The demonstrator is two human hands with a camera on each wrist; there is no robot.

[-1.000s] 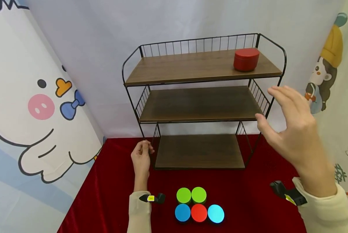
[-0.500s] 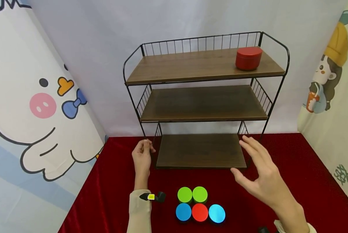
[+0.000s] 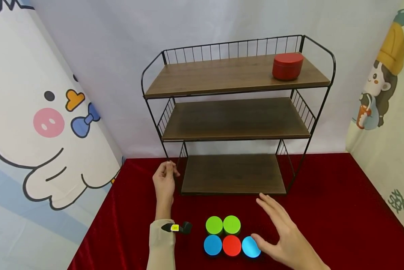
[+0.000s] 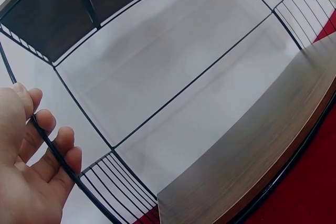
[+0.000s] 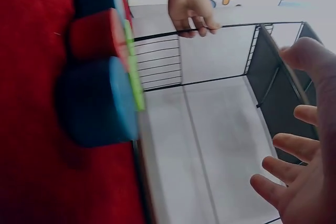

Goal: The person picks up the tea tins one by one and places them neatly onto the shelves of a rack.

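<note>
My left hand (image 3: 164,180) grips the black metal post on the left side of a three-tier shelf rack (image 3: 235,120); in the left wrist view its fingers (image 4: 64,142) curl round that post. My right hand (image 3: 286,236) is spread, with thumb and fingers apart, at the right of a light-blue-topped round tin (image 3: 249,247). The thumb overlaps this tin's edge in the head view. Left of it stand a red round tin (image 3: 231,246) and a darker blue round tin (image 3: 212,245). Behind these are two green round tins (image 3: 214,225), side by side.
A red tin (image 3: 287,67) stands at the right end of the rack's top board. The rack and the tins are on a dark red cloth (image 3: 337,202). White curtain (image 3: 222,18) hangs behind, and printed cartoon sheets (image 3: 53,157) flank both sides.
My right hand has come down and left from beside the rack's right side to the light-blue-topped tin, staying spread. The left hand keeps its hold on the post.
</note>
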